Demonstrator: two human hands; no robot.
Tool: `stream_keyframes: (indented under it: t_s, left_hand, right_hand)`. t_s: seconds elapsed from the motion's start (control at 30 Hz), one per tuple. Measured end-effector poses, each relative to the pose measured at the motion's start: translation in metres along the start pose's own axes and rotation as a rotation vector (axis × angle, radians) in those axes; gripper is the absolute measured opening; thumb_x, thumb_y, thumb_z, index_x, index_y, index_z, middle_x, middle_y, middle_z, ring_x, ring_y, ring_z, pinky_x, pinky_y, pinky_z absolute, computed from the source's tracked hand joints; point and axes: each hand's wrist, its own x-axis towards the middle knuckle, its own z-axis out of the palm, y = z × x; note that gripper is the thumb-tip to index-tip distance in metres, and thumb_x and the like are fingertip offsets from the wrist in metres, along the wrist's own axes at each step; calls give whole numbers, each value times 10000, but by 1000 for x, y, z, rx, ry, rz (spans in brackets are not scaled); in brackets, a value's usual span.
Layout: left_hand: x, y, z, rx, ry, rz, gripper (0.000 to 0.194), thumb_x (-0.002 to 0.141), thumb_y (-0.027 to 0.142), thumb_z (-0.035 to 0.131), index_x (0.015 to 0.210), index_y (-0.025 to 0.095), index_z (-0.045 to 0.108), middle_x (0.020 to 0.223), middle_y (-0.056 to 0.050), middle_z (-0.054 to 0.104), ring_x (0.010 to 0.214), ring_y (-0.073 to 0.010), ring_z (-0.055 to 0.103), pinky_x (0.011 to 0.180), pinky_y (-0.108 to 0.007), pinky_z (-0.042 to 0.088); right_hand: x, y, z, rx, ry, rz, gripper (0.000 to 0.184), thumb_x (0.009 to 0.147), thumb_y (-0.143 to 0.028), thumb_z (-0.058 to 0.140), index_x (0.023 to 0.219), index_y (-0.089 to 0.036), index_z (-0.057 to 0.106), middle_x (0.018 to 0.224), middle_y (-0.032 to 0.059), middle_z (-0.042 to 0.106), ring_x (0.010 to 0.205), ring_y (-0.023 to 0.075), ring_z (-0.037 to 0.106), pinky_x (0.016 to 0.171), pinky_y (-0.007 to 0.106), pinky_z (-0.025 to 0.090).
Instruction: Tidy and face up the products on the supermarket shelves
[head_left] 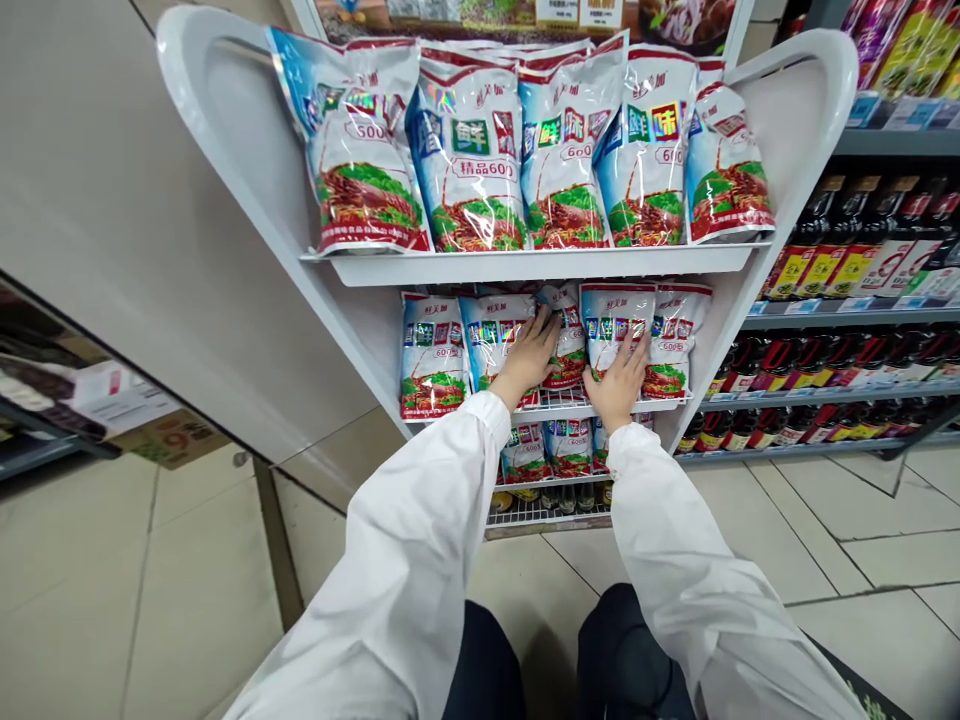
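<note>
Both my hands reach into the second shelf of a white display rack [540, 268]. My left hand [531, 352], fingers spread, lies against the front of a seasoning bag [568, 335] in the middle of the row and partly covers the bag to its left [487, 325]. Resting on the lower front of another seasoning bag [611, 305] is my right hand [621, 378], its fingers apart and its thumb out to the left. These bags are white and blue with red bands and stand upright side by side. Neither hand is wrapped around a bag.
Larger seasoning bags [480, 150] line the top shelf above my hands. Lower down, more bags [568, 447] stand on a third shelf, over a wire bottom shelf [551, 512] with jars. Shelves of bottles [832, 250] are at right; a cardboard box [165, 437] is at left.
</note>
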Motion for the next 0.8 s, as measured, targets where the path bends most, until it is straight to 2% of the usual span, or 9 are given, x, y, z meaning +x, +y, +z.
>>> stream_keyframes:
  t_s: [0.1,0.27,0.33,0.53,0.6,0.7,0.8]
  left_hand:
    - [6,0,-8,34,-47,23,903,842,248,704,1579,-53,280,1669,-250,294,1618,-335,71,1330,-509,91]
    - [-13,5,-13,73,155,-61,620,999,287,455,1566,44,395,1641,-213,378,1617,-342,86,1310,-605,94]
    - [-21,3,-12,77,193,-99,595,1021,302,394,1559,48,414,1652,-207,360,1613,-349,109,1306,-619,87]
    - [-20,-6,-8,16,144,-155,611,1015,334,421,1567,72,418,1680,-167,319,1602,-316,185,1321,-540,124]
    - [-28,-4,-9,-5,150,-154,611,1027,343,410,1583,91,396,1687,-138,314,1603,-310,183,1325,-533,107]
    - [-67,5,-11,-70,186,-232,611,1062,395,347,1598,104,368,1687,-119,315,1612,-313,136,1322,-565,84]
    - [-140,18,-5,-159,249,-324,658,1061,462,370,1632,143,300,1709,-118,250,1620,-325,62,1309,-602,118]
  right_hand:
    - [0,0,0,6,4,1,1050,843,-406,653,1659,-58,91,1710,220,9,1551,383,141,1236,519,287]
    - [0,0,1,15,8,3,1030,851,-426,633,1657,-56,110,1709,220,25,1534,394,176,1230,533,294]
    - [1,1,2,29,11,4,1036,850,-434,631,1659,-67,98,1710,218,15,1540,393,162,1231,546,290]
    - [2,2,7,47,35,1,1035,855,-451,627,1657,-67,97,1709,218,19,1542,400,164,1237,564,282]
    - [1,2,8,53,49,-2,1026,869,-483,619,1656,-66,110,1711,218,33,1545,397,170,1241,557,283]
    - [1,5,12,101,105,-7,975,918,-538,565,1651,-71,123,1701,229,108,1552,374,191,1248,563,276]
    - [3,10,10,205,213,-10,915,967,-571,510,1641,-79,134,1652,246,249,1551,339,238,1261,559,262]
